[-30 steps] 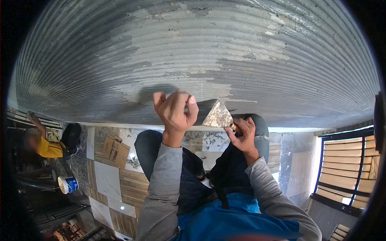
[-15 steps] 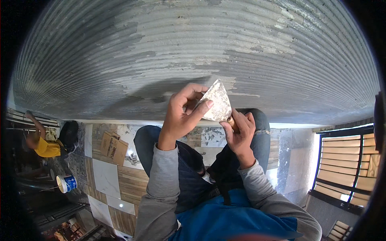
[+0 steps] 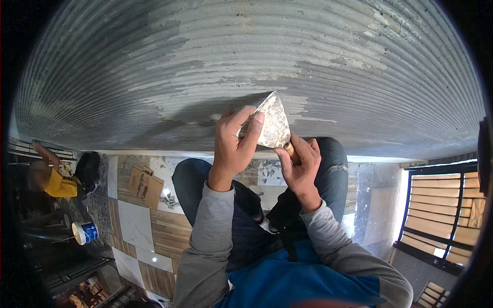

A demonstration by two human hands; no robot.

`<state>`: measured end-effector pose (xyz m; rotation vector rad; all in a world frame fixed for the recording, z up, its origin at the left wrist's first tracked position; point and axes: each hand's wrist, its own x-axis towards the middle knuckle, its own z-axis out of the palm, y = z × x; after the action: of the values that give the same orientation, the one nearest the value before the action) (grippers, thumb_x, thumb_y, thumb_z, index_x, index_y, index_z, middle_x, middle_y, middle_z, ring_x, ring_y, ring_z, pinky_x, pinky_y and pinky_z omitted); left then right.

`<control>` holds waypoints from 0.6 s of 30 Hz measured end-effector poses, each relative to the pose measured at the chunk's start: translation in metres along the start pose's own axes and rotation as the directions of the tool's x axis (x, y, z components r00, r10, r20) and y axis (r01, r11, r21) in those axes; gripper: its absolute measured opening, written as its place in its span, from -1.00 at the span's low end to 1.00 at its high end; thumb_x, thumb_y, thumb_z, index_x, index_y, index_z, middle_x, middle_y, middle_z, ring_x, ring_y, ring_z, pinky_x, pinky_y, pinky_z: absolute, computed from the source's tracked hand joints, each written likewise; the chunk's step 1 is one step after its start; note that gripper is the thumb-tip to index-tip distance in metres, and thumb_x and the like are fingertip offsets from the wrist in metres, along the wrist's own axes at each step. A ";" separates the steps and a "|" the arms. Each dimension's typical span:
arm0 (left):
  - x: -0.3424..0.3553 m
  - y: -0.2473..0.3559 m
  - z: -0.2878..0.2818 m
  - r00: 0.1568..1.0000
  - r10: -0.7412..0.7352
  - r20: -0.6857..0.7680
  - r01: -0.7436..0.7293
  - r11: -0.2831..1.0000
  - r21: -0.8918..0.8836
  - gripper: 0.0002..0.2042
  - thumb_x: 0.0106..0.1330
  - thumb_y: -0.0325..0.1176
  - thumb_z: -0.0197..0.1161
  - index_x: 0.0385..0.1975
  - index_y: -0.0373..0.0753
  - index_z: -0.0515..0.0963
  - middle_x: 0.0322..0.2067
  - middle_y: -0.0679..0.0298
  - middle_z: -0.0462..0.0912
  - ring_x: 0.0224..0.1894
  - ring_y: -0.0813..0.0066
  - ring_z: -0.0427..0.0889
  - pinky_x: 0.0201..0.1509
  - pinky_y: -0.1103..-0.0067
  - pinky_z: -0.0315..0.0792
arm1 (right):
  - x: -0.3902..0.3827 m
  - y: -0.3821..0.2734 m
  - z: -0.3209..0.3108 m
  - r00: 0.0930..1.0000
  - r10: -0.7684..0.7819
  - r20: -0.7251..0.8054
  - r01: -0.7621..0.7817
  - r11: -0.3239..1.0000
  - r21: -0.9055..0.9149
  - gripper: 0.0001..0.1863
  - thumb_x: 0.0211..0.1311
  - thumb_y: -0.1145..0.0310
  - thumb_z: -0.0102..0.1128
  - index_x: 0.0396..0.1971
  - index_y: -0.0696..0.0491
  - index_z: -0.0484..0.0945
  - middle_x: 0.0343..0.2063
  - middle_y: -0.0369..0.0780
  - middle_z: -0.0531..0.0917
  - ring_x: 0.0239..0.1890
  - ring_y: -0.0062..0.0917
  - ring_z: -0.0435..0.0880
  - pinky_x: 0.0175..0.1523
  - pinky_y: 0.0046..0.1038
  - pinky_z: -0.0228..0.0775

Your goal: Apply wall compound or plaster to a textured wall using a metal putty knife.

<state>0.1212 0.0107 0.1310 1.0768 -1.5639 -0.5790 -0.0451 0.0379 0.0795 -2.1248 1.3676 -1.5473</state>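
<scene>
A putty knife point(image 3: 273, 122) with a wide, whitish, speckled blade and a short wooden handle is held between my two hands. My left hand point(image 3: 231, 146) pinches the blade's left edge, its thumb lying on the face and the other fingers partly behind it. Around the handle, the fingers of my right hand point(image 3: 302, 169) are closed. Just beyond the blade rises a grey ridged wall point(image 3: 231, 56) with paler, uneven patches of coating. One blade corner points at this wall; whether it touches cannot be made out.
My bent knees point(image 3: 328, 159) are close to the wall's foot. Wood-look and white tiles point(image 3: 136, 223) cover the floor, with flattened cardboard point(image 3: 145, 186) on the left. Further left are a white and blue bucket point(image 3: 84, 233) and a person in yellow point(image 3: 61, 185). A barred window point(image 3: 436, 205) stands right.
Both hands and the putty knife have shifted slightly up, toward the wall, and a little left. My left thumb has moved higher along the blade.
</scene>
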 end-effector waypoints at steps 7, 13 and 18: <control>-0.001 -0.003 0.004 0.999 0.017 -0.027 -0.016 0.999 0.034 -0.78 0.41 -0.28 0.14 -0.37 -0.32 0.54 -0.57 0.12 0.54 -0.55 0.23 0.40 -0.30 0.43 0.29 | -0.001 0.004 0.001 1.000 -0.004 -0.010 0.004 1.000 -0.009 -0.52 -0.03 0.21 0.49 -0.13 0.17 0.62 -0.63 -0.27 0.57 -0.66 -0.48 0.35 -0.36 -0.46 0.06; 0.002 -0.009 0.011 0.998 0.008 -0.056 -0.009 1.000 -0.017 -0.80 0.39 -0.34 0.17 -0.33 -0.38 0.53 -0.56 0.12 0.53 -0.54 0.30 0.45 -0.38 0.45 0.34 | 0.000 0.009 0.004 0.999 -0.026 -0.033 0.022 0.994 -0.110 -0.50 -0.08 0.18 0.50 -0.13 0.13 0.63 -0.64 -0.31 0.53 -0.65 -0.50 0.34 -0.35 -0.45 0.05; 0.002 -0.013 0.011 0.999 -0.023 -0.040 0.021 0.998 -0.052 -0.83 0.37 -0.38 0.20 -0.35 -0.39 0.52 -0.58 0.14 0.51 -0.57 0.39 0.44 -0.46 0.51 0.32 | 0.002 0.011 0.005 0.998 -0.040 -0.043 0.034 0.989 -0.144 -0.50 -0.10 0.19 0.52 -0.14 0.12 0.64 -0.66 -0.33 0.50 -0.65 -0.51 0.33 -0.35 -0.45 0.05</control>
<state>0.1150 0.0010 0.1186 1.0619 -1.4965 -0.6054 -0.0471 0.0290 0.0721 -2.2219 1.5051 -1.5644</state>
